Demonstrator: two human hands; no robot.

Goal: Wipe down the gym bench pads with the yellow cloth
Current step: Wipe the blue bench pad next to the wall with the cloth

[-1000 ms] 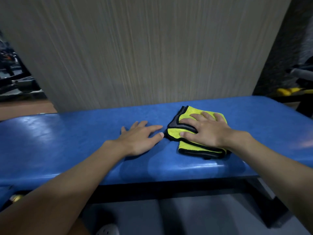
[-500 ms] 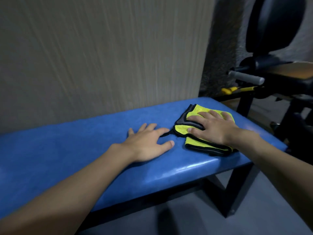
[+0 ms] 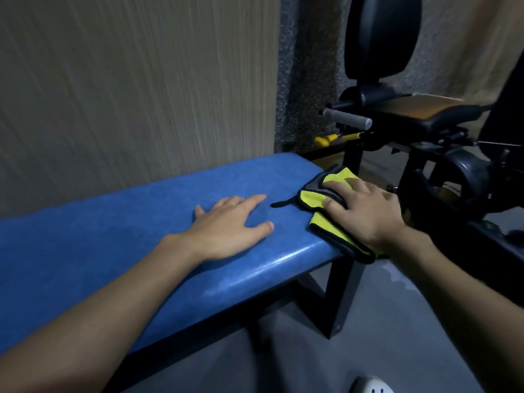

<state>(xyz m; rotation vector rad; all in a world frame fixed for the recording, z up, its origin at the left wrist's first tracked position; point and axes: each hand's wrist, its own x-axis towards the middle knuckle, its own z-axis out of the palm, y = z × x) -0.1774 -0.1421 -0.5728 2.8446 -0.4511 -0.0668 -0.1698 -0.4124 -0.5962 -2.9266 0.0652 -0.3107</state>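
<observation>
The blue bench pad (image 3: 119, 245) runs from the lower left to its right end near the middle of the view. A folded yellow cloth (image 3: 333, 231) with dark grey trim lies at that right end, partly hanging over the edge. My right hand (image 3: 365, 214) presses flat on the cloth, fingers straight and spread. My left hand (image 3: 226, 225) rests flat on the bare pad just left of the cloth, apart from it.
A beige textured wall (image 3: 136, 86) stands right behind the bench. A black gym machine (image 3: 425, 123) with a tall back pad, a grey handle and a yellow lever stands to the right. Black bench legs (image 3: 340, 296) stand on the grey floor below.
My right hand has slid the cloth rightwards along the pad to its end, where the cloth now overhangs. My left hand followed it along the pad. The view has turned right.
</observation>
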